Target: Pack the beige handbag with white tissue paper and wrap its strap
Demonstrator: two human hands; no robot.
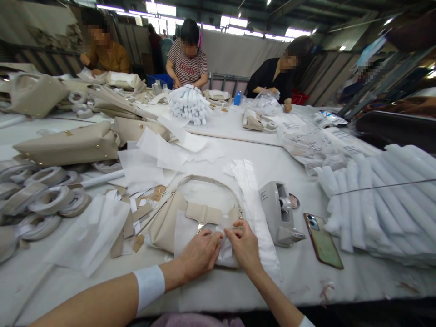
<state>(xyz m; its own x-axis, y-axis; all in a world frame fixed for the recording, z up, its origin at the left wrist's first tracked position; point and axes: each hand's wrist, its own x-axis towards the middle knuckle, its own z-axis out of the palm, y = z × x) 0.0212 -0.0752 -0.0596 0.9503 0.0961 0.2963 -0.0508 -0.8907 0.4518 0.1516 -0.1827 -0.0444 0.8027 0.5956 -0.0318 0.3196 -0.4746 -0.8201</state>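
The left hand (200, 254) and the right hand (245, 247) meet side by side, fingertips almost touching, on the near edge of a beige handbag (165, 222) that lies flat on the white table (238, 286) directly in front of them. Both hands have their fingers curled and pinch a sheet of white tissue paper (184, 234) that covers the front of the bag just below its flap and metal clasp; the left hand presses down on the paper with bent knuckles, and the right grips its edge between thumb and fingers. The bag's strap (207, 180) arches away beyond the hands. A white wristband (149, 287) circles the left forearm. Just right of the right hand stands a grey tape dispenser (279, 213), and further right a phone (323, 241) lies with its back up, near a stack of white foam rolls (381, 200). A long white wrapped strip (252, 200) runs from beyond the right hand down past its outer side. To the left of the left hand lie loose white sheets (98, 227) and card scraps, and well beyond them rolls of tape (51, 200) and another beige handbag (71, 145). Far across the table from the hands, three co-workers (187, 59) sit handling their own pieces.
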